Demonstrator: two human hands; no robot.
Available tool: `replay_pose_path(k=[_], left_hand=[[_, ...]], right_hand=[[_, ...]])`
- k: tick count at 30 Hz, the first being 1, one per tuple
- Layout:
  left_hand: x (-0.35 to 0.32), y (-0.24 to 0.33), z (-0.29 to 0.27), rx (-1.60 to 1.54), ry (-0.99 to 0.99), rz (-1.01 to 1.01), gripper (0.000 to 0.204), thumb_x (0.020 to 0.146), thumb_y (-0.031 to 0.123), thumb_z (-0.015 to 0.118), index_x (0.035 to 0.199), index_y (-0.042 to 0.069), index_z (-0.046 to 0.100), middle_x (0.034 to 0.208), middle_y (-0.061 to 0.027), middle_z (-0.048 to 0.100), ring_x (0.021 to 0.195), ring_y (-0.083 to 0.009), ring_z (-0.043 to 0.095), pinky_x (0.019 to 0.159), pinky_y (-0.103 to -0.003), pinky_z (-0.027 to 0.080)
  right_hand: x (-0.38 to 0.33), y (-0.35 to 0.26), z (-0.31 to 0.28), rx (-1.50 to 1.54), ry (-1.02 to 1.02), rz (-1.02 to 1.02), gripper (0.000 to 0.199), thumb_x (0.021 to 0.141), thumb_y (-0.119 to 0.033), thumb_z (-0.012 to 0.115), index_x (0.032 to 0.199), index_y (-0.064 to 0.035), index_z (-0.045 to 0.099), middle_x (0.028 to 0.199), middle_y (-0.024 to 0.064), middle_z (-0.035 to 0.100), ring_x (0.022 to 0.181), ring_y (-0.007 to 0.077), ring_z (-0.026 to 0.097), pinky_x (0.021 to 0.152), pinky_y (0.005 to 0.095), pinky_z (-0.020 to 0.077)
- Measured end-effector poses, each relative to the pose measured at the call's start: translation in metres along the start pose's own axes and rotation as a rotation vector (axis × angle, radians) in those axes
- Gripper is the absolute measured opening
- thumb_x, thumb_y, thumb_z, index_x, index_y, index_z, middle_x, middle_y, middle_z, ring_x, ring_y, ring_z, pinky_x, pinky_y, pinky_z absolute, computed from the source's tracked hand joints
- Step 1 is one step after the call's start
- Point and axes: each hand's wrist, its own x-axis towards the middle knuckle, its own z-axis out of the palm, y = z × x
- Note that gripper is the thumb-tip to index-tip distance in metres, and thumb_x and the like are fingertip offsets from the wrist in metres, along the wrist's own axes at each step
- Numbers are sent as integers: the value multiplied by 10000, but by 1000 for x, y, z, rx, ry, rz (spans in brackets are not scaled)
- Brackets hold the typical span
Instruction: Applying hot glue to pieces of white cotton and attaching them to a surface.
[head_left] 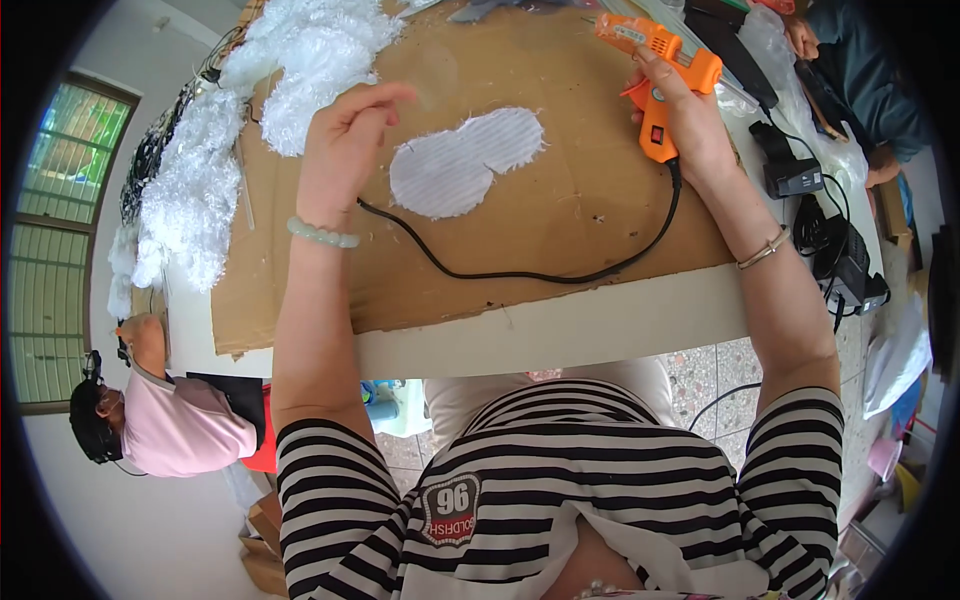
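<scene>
Here the right hand [690, 125] is clamped around the handle of an orange glue gun [660, 75], raised over the cardboard sheet [560, 200] on the desk [600, 325]. The left hand [345, 140] hovers empty, fingers loosely curled, just beside the white fabric piece [465, 165] lying flat on the cardboard, near white fluffy tinsel [200, 180].

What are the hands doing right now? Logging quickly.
Left hand: open, fingers loosely curled, holding nothing, raised over the brown cardboard sheet.
Right hand: closed on the orange plastic glue gun.
</scene>
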Motion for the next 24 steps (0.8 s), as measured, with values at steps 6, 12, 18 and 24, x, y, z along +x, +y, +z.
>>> replay_pose_path(k=[6, 12, 18, 24], left_hand=[[-4, -8, 27, 317, -53, 116, 212, 783, 34, 483, 943, 44, 620, 673, -61, 545, 605, -154, 506, 584, -284, 424], [-2, -16, 35, 357, -109, 151, 195, 756, 35, 498, 906, 50, 622, 680, -101, 566, 606, -227, 531, 589, -323, 433], [-1, -20, 41, 358, -134, 134, 181, 752, 41, 492, 870, 42, 629, 672, -112, 576, 619, -251, 548, 599, -338, 442], [-1, -21, 42, 376, -155, 122, 184, 749, 37, 489, 862, 44, 634, 692, -118, 589, 653, -268, 563, 617, -350, 450]], right_hand=[[-5, -5, 5, 1, 32, 4, 270, 908, -326, 554, 893, -59, 592, 781, 20, 589, 637, 109, 537, 595, 261, 458], [-4, -2, 3, -13, 8, -19, 279, 905, -332, 559, 908, -55, 595, 785, 17, 588, 638, 108, 539, 597, 255, 456], [-4, -3, 5, -30, 26, -29, 286, 900, -342, 566, 907, -57, 594, 782, 15, 588, 639, 100, 540, 594, 252, 458], [-4, -3, 3, -50, 25, 5, 314, 889, -371, 575, 897, -57, 591, 775, 16, 588, 631, 97, 537, 596, 249, 461]])
